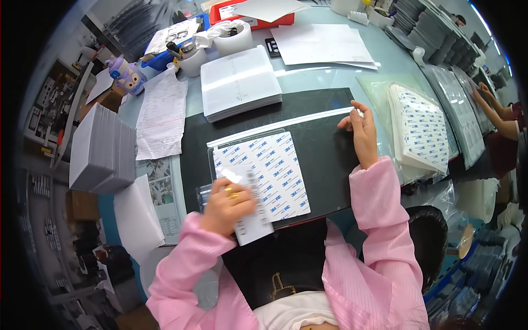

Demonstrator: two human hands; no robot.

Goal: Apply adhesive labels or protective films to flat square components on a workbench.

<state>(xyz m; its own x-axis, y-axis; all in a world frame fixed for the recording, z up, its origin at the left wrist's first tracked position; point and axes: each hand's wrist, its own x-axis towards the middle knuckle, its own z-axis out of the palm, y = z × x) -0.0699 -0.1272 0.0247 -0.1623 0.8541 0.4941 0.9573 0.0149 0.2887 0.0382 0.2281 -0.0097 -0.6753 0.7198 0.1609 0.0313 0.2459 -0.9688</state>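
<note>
My left hand (228, 206), slightly blurred and wearing a gold ring, is closed on a white printed card (256, 220). That card covers the left side of a white adhesive backing sheet (280, 176) with a repeated blue print. Under the sheet shows the edge of a clear plate, which lies on a black mat (327, 165). At the mat's right edge, my right hand (361, 132) is raised with fingers loosely apart, and I see nothing in it. A pale strip (286, 125) crosses the mat and ends near the right fingers.
Stacked white printed sheets (239, 82) sit behind the mat. A stack of cards (104, 146) and a handwritten paper (162, 118) are on the left. Blue-printed backing sheets (421, 129) lie on the right. Farther right, a co-worker's arms (495, 113) reach toward grey panels (456, 110).
</note>
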